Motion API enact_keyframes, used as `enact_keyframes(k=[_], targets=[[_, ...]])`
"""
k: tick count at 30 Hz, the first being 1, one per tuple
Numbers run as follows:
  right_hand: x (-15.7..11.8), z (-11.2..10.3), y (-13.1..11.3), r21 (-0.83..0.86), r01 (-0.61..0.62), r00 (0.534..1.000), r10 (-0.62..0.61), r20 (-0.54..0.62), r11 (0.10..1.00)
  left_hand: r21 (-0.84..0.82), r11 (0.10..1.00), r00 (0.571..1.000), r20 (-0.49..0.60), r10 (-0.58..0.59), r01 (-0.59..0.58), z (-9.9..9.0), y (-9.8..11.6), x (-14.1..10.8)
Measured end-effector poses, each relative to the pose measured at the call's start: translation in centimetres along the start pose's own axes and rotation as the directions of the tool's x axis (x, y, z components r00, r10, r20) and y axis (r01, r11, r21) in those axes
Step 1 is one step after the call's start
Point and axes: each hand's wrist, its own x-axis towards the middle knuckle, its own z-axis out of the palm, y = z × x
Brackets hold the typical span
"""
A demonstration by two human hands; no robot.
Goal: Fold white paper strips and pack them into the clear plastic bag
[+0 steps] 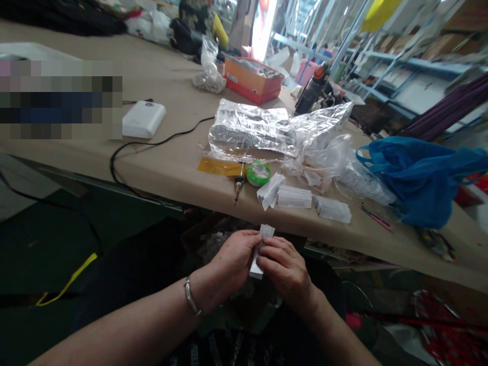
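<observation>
Both hands are closed on a narrow white piece [256, 269], perhaps a small stack of labels or a slim box; I cannot tell which. It is held just in front of the table edge, its ends showing above and below the fingers. My left hand [238, 256] grips its left side and wears a metal bangle at the wrist. The fingers of my right hand [284, 264] bend over its right side. On the table beyond lie a loose white bundle [270, 191] and two neat stacks of white slips, one in the middle [294, 197] and one to the right [333, 209].
Near the stacks lie a green-rimmed roll [258, 173] and a pen-like tool [238, 187] with a pointed tip. Clear plastic wrapping [251, 129], a blue bag [412, 178] and a pink-handled cutter [376, 218] are around them. A black cable [152, 140] crosses the left.
</observation>
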Motion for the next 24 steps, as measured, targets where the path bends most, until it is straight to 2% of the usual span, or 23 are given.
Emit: enact_keyframes(k=[5, 10, 17, 19, 20, 21, 22, 23, 24], targets=[[0.2, -0.2, -0.2, 0.014, -0.002, 0.999, 0.002, 0.040, 1.000, -0.020, 1.000, 1.000, 0.000, -0.017, 0.017, 0.2, 0.2, -0.1], [0.2, -0.2, 0.0, 0.017, 0.021, 0.999, -0.022, 0.024, 1.000, -0.073, 0.997, 0.999, 0.030, -0.013, 0.015, 0.0, -0.2, 0.0], [-0.1, -0.2, -0.3, 0.060, -0.012, 0.998, 0.008, 0.067, 0.998, -0.009, 1.000, 1.000, 0.021, -0.013, 0.013, 0.0, -0.3, 0.0], [-0.2, -0.4, -0.5, 0.108, -0.063, 0.998, 0.060, 0.032, 0.992, 0.000, 1.000, 1.000, 0.012, -0.015, 0.015, 0.0, -0.1, -0.1], [-0.2, -0.6, -0.5, 0.142, -0.130, 0.991, 0.134, -0.017, 0.981, 0.007, 1.000, 1.000, 0.007, -0.028, 0.028, 0.0, 0.0, -0.2], [-0.3, -0.6, -0.4, 0.187, -0.229, 0.966, 0.247, -0.079, 0.955, 0.022, 0.999, 0.999, 0.002, -0.049, 0.049, 0.0, 0.0, -0.4], [-0.2, -0.7, -0.3, 0.249, -0.348, 0.914, 0.386, -0.126, 0.904, 0.045, 0.996, 0.997, -0.002, -0.073, 0.073, 0.1, 0.1, -0.6], [-0.1, -0.6, -0.2, 0.328, -0.463, 0.839, 0.527, -0.140, 0.824, 0.071, 0.993, 0.995, -0.003, -0.095, 0.095, 0.2, 0.1, -0.8], [0.0, -0.5, 0.0, 0.413, -0.556, 0.758, 0.644, -0.105, 0.721, 0.094, 0.989, 0.994, 0.002, -0.111, 0.110, 0.2, 0.1, -1.0]])
